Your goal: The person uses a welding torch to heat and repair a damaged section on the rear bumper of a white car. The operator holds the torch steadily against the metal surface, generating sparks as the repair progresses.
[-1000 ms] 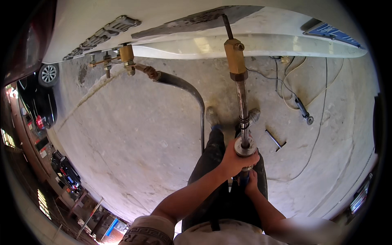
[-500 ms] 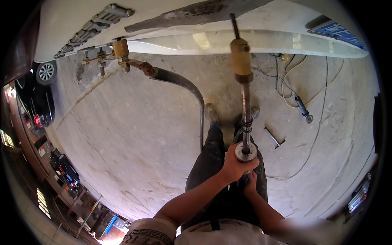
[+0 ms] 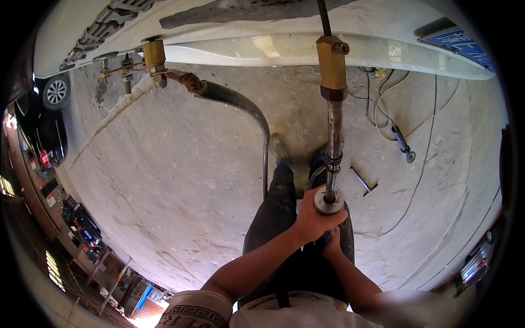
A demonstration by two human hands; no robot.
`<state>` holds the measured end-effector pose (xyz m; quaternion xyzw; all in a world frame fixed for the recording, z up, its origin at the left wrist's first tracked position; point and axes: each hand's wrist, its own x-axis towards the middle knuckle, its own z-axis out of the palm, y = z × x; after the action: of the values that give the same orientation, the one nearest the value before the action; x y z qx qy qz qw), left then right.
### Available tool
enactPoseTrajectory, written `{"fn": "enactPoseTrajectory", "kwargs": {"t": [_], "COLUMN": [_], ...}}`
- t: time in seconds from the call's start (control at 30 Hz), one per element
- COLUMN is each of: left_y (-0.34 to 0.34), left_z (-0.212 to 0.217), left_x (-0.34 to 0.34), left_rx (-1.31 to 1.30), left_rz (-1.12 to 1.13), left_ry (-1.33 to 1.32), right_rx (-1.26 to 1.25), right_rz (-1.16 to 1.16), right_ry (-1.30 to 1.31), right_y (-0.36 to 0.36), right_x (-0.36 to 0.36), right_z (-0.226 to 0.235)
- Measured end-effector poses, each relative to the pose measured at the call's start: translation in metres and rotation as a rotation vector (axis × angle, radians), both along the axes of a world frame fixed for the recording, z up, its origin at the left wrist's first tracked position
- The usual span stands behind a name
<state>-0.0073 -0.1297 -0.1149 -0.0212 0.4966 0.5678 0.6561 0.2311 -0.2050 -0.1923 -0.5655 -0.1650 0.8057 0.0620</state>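
Note:
I hold a slide hammer dent puller point(image 3: 334, 126) that points away from me at the white car body point(image 3: 219, 35). My left hand point(image 3: 313, 220) is wrapped round its round metal weight point(image 3: 330, 201), at the near end of the shaft. Just behind, my right hand point(image 3: 332, 244) is closed on the puller's handle end, mostly hidden by the left hand. A brass block point(image 3: 332, 63) sits at the shaft's far end. From it a thin dark rod point(image 3: 324, 17) reaches toward the bare grey patch point(image 3: 235, 13) on the panel; its tip is out of view.
Left, a brass clamp point(image 3: 154, 53) on a thick black cable point(image 3: 235, 101) sits against the car body. A T-handled tool point(image 3: 363, 181), a black tool with a ring end point(image 3: 403, 144) and loose cables lie on the concrete floor point(image 3: 186, 180). A black car point(image 3: 49, 128) stands far left.
The view has shifted slightly. The puller's brass block was blurred and is now sharp, a little farther right and up. Both hands keep their grip, with the weight still at the near end.

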Motion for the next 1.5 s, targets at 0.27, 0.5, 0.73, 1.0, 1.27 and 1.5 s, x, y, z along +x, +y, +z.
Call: {"fn": "enactPoseTrajectory", "kwargs": {"t": [0.27,0.5,0.73,1.0,1.27,1.5], "left_y": [0.001,0.002,0.008,-0.003,0.002,0.004], "left_z": [-0.001,-0.001,0.000,0.000,-0.005,0.000], "left_x": [-0.002,-0.004,-0.012,0.006,-0.008,0.011], "left_rx": [0.016,0.026,0.021,-0.045,0.003,-0.006], "left_rz": [0.029,0.016,0.032,0.034,0.012,0.047], "left_ry": [0.006,0.013,-0.003,0.101,0.001,-0.041], "right_rx": [-0.052,-0.058,0.027,0.087,-0.034,-0.665], "right_rz": [0.014,0.016,0.071,0.062,0.034,0.428], "right_ry": [-0.016,-0.003,-0.014,-0.006,-0.032,0.296], "right_y": [0.003,0.004,0.008,0.001,0.011,0.030], "right_x": [0.000,0.000,-0.011,-0.006,-0.015,0.019], "right_z": [-0.001,-0.002,0.001,-0.001,0.003,-0.041]}}
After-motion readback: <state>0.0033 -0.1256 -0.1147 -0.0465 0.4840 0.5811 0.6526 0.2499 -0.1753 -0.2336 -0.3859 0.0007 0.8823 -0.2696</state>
